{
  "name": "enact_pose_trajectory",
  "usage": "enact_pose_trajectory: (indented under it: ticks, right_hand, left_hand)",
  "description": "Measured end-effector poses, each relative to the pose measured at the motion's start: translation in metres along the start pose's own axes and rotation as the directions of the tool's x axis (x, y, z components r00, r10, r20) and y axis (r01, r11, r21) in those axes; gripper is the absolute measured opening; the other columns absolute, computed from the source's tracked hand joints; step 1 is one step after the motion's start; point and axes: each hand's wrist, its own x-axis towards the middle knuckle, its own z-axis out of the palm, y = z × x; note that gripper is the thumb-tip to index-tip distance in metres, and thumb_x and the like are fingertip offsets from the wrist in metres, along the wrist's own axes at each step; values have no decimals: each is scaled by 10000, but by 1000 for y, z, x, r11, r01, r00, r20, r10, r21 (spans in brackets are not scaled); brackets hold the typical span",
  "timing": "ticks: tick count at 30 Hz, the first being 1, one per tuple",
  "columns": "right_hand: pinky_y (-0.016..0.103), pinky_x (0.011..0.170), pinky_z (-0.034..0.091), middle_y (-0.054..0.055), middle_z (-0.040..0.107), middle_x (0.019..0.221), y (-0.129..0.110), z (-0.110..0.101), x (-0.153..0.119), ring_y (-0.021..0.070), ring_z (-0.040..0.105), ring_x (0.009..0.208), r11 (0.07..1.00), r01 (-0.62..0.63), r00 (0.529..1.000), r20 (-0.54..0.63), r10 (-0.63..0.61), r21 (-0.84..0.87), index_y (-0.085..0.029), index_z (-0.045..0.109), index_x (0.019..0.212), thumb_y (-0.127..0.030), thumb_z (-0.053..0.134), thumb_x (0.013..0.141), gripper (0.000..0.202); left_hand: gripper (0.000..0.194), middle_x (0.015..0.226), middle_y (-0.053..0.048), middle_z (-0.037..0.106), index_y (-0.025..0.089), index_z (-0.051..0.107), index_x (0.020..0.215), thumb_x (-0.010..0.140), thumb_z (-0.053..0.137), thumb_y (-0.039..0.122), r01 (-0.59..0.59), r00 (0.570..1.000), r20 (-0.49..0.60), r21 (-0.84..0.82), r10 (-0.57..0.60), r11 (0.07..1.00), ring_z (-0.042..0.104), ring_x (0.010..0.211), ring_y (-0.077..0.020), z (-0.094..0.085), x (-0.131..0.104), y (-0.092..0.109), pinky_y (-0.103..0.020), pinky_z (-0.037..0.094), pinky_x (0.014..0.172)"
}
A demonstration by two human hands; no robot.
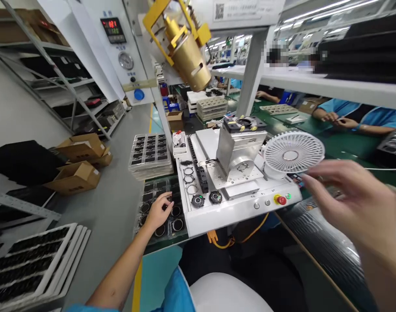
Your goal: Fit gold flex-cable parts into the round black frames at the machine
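My left hand [157, 211] reaches into a clear plastic tray [169, 229] left of the white machine. Its thumb and fingers close around something dark that I cannot make out. Several round black watch-like parts [177, 224] sit in the tray pockets around it. My right hand [357, 203] is raised at the right, near a white fan [293, 151], and its fingers are smeared by motion. Two round dark watch-like pieces, a left one [198, 200] and a right one [215, 197], lie on the machine's front ledge.
A metal fixture block [240, 149] stands on the machine base, under a tilted brass-coloured head [191, 63]. A red stop button [281, 200] is at the base's front right. Stacked trays [150, 156] stand behind my left hand. Co-workers' hands [339, 121] show across the bench.
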Motion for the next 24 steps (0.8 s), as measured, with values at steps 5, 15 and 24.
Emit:
enact_pose_trajectory:
  ticks: [5, 15, 24]
  right_hand:
    - [488, 1021, 500, 117, 707, 1162, -13, 62, 127, 306, 632, 1155, 975, 208, 946, 241, -219, 73, -198, 719, 1002, -233, 637, 868, 161]
    - [483, 966, 564, 45, 758, 989, 2, 82, 214, 270, 713, 959, 983, 22, 741, 657, -139, 183, -215, 783, 967, -230, 801, 750, 218]
    - [399, 928, 615, 82, 749, 1102, -7, 42, 74, 240, 731, 984, 710, -123, 990, 35, 138, 694, -221, 689, 1077, -343, 824, 835, 303]
  left_hand:
    - [415, 1238, -199, 733, 176, 670, 788, 936, 581, 553, 63, 990, -110, -179, -84, 982, 763, 1021, -309, -14, -7, 16, -467, 650, 851]
    - [551, 1145, -115, 767, 166, 806, 853, 629, 863, 667, 360, 803, -79, -726, -591, 586, 745, 1011, -298, -45, -25, 35, -528, 556, 1080]
    - [373, 1118, -89, 804, 193, 817, 998, 779, 828, 495, 8, 953, -237, -607, -191, 795, 761, 999, -258, -29, 56, 119, -470, 563, 1072]
